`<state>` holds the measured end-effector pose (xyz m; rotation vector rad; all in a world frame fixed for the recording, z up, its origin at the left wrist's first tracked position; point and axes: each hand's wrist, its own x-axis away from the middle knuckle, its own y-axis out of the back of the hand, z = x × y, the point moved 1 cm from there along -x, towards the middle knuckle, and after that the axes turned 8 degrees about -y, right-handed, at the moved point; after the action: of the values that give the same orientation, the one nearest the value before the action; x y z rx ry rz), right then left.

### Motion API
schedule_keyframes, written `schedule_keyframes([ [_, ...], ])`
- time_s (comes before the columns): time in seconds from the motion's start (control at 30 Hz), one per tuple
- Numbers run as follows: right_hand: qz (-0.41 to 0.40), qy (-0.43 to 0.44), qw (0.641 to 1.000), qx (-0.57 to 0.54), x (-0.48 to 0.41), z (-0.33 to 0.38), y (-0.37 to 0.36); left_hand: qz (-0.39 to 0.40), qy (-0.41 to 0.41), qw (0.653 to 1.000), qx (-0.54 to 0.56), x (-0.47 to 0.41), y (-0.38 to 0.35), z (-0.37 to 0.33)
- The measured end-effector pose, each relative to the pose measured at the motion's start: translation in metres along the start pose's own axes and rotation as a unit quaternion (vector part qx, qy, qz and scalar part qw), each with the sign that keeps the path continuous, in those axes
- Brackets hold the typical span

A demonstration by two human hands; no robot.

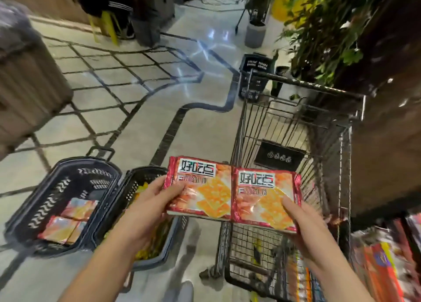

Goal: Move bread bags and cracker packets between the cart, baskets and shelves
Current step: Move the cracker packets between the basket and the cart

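Navy plastic forms the left basket point(45, 203), which sits on the tiled floor point(136, 123) with two red-and-orange cracker packets point(62, 230) lying flat in its bottom, close together. Right beside it we see a second basket point(145, 170); something yellow lies inside, too blurred for us to name.

Our left hand point(145, 208) reaches in front of that second basket and pinches the left edge of the left held packet point(200, 187), thumb on the printed face and fingers curled beneath. The packet is red, with square orange crackers pictured and bold characters on a white panel. Its right edge meets a matching right held packet point(262, 196), so the two lie side by side, face up, in the air between the second basket and the wire cart point(284, 119), over the cart's near left corner. Our right hand point(305, 224) pinches the right held packet at its lower right corner, thumb on top and fingers underneath.

Inside the cart a dark sign point(279, 157) hangs on the wire wall, and blurred colourful packages show lower down. Beyond the cart a third basket point(252, 78) stands on the floor near leafy plants point(323, 35). At far right we make out red and orange shelf goods point(382, 263).
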<state>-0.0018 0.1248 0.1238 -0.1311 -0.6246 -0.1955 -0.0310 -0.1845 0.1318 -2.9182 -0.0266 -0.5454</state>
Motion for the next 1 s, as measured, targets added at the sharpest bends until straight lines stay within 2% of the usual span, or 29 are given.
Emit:
schedule_keyframes([
  [0.17,0.102,-0.005,0.993,0.054,0.001,-0.012,-0.04,-0.111,-0.015,0.994,0.018,0.068,0.04,0.011],
  [0.33,0.199,0.008,0.975,0.104,0.01,-0.027,-0.075,-0.232,-0.019,0.97,0.065,0.134,0.062,0.024],
  [0.53,0.271,-0.002,0.953,0.132,0.036,-0.046,-0.134,-0.32,-0.037,0.945,0.048,0.202,0.106,0.033],
  [0.77,0.31,0.008,0.937,0.163,0.076,-0.077,-0.222,-0.352,-0.074,0.931,0.068,0.269,0.183,0.041],
  [1.0,0.321,-0.011,0.927,0.193,0.129,-0.146,-0.34,-0.359,-0.08,0.925,0.095,0.33,0.312,0.062],
])
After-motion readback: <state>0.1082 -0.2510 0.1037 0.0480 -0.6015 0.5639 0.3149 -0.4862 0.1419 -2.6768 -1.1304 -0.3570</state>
